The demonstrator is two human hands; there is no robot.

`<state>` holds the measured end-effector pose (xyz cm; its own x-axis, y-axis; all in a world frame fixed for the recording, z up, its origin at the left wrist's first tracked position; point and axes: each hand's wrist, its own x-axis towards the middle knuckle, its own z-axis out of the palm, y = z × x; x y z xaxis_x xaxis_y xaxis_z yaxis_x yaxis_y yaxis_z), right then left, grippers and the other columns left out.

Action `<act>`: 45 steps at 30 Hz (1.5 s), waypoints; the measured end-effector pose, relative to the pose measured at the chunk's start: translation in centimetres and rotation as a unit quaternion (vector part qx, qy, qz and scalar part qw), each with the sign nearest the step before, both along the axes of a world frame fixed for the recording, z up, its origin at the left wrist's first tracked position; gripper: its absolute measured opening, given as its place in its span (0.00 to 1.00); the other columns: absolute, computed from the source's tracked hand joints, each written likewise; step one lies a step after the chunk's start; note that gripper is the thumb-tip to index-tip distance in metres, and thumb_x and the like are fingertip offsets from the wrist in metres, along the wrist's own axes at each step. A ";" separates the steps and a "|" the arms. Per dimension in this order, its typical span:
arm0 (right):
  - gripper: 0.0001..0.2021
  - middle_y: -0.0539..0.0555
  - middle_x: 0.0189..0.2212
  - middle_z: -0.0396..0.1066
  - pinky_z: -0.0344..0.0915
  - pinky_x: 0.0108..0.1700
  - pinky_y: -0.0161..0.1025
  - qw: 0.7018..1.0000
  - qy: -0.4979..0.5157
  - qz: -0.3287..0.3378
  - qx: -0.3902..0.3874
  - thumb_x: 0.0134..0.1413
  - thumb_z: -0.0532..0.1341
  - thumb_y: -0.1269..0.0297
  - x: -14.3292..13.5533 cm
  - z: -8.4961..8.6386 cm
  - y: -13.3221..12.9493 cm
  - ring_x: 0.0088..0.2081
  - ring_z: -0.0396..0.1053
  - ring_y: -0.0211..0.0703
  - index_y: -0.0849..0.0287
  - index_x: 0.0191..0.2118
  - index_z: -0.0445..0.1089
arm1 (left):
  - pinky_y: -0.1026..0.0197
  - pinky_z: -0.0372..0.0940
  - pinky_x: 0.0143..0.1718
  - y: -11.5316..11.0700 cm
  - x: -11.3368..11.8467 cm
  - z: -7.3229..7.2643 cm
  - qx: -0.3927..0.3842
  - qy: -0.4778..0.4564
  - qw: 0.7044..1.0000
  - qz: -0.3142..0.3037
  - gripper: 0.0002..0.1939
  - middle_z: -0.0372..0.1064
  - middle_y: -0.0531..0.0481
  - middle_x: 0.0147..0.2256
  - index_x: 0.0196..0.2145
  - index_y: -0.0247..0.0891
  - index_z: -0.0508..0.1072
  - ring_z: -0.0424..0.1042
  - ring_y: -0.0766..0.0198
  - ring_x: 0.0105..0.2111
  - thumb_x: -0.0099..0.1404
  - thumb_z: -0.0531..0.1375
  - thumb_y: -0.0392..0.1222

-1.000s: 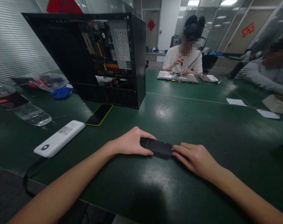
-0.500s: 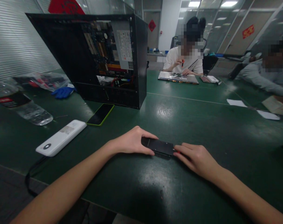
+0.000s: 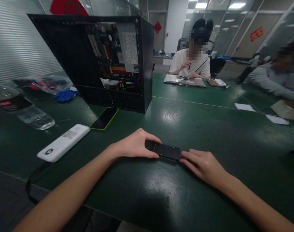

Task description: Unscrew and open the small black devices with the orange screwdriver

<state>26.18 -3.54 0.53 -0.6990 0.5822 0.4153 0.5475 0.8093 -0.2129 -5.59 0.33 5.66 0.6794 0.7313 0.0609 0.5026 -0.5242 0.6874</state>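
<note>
Our left hand (image 3: 136, 144) makes a C opening toward our right hand (image 3: 202, 162), thumb (image 3: 152, 154) on the near side, fingers (image 3: 153, 138) beyond! Opposite, our right hand points back at it, knuckles up, fingertips bunched in a pinch. Behind the hands, our bare left forearm (image 3: 74, 187) and right forearm (image 3: 258, 199) slant toward us.

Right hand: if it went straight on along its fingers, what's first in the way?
The near end of the black device. The slim red item in the right hand's fingers would likely meet it first; whether they touch is unclear. The left hand lies beyond.
</note>
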 end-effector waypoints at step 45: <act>0.16 0.56 0.44 0.73 0.74 0.38 0.45 0.967 -0.152 -0.177 -0.099 0.74 0.53 0.55 2.5 0.5 1.6 0.40 0.76 0.49 0.56 0.51 0.75 | 0.62 0.67 0.38 3.6 0.8 -4.0 0.065 -0.075 0.987 0.129 0.12 0.82 0.48 0.37 0.43 0.37 0.84 0.79 0.60 0.36 0.73 0.62 0.45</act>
<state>28.72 -1.92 1.03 -0.5127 0.8550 0.0777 0.8449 0.5186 -0.1313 -4.81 3.93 1.62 0.4470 0.8583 0.2518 0.5290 -0.4807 0.6994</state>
